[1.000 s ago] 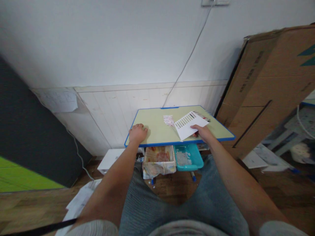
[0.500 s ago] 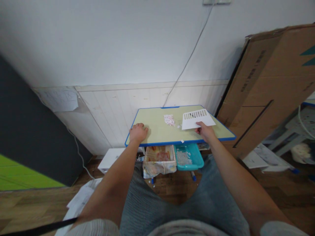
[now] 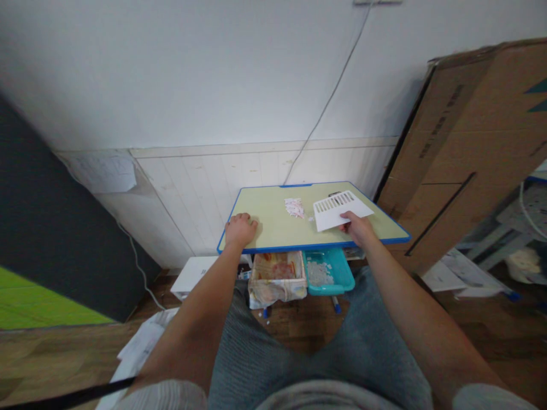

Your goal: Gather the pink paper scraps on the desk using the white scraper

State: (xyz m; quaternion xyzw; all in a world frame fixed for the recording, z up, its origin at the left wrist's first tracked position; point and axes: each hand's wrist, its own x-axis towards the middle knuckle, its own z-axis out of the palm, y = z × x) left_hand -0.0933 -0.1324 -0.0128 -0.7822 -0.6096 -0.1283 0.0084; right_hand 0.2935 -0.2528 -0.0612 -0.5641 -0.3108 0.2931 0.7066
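Observation:
My right hand grips a white card by its near edge, thumb on top. A row of narrow slots runs along the card's far side, and the card is over the right part of the small table. My left hand rests on the table's left edge with its fingers spread, holding nothing. Between the hands lies a pile of small pale pink-white strips. A few tiny white scraps are beside the card. Something dark shows partly behind the card's far edge; I cannot make it out.
Below the table's front edge are a cloth-lined basket and a teal tray with white scraps in it. A large cardboard box leans at the right. A cable hangs down the wall behind. A white box stands at the left.
The card has turned and shifted slightly left and toward me in my right hand. A white scrap at the table's front edge is gone from there. My left hand has stayed put.

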